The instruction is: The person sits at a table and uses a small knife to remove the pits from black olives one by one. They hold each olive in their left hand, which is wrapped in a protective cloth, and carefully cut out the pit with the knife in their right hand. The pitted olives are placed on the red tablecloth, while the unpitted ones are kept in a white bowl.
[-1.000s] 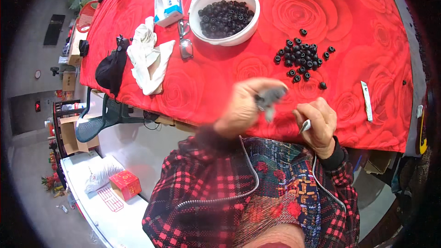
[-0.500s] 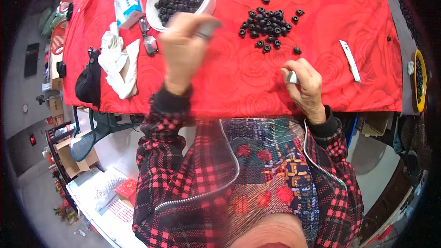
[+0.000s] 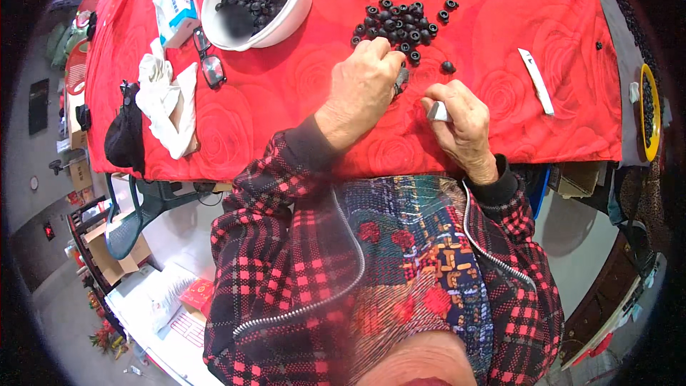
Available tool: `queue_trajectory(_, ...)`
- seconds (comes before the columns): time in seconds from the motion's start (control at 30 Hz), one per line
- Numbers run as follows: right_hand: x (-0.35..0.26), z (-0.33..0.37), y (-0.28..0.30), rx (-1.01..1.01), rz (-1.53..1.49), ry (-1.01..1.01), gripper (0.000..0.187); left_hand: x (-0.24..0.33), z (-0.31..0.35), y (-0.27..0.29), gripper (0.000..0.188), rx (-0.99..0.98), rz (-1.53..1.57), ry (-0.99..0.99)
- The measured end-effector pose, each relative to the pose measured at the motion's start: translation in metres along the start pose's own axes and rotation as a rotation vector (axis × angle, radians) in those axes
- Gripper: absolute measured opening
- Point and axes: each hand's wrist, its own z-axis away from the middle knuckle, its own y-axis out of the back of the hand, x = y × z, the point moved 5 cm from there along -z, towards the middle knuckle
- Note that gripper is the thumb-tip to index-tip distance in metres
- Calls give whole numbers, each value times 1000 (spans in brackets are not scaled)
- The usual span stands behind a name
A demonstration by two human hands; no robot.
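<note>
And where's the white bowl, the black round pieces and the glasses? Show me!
White bowl (image 3: 291, 18): head view, on its outer wall.
Black round pieces (image 3: 408, 19): head view, on one mid-pile.
Glasses (image 3: 213, 69): head view, on the nearer lens.

The sleeved left forearm (image 3: 286, 161) slants forward and inward to the left hand (image 3: 363, 78), turned back-up with bent fingers (image 3: 379, 46), while the sleeved right forearm (image 3: 516, 209) leads to the right hand (image 3: 463, 120), curled inward nearby, slightly closer to the torso (image 3: 400, 243).
</note>
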Motion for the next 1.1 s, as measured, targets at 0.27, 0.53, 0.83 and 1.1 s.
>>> queue_trajectory(0.27,-4,-6,14,16,-195,-144,22,-8,39,-12,23,-330,1459,707)
queue_trajectory(0.53,-17,-14,5,-106,-425,-131,27,13,62,-6,26,-388,1936,804)
queue_trajectory(0.83,-40,-15,16,-47,-263,86,29,21,68,7,25,-485,1772,868)
queue_trajectory(1.1,-36,-16,16,-120,-334,-1,28,24,73,1,18,-568,1790,749)
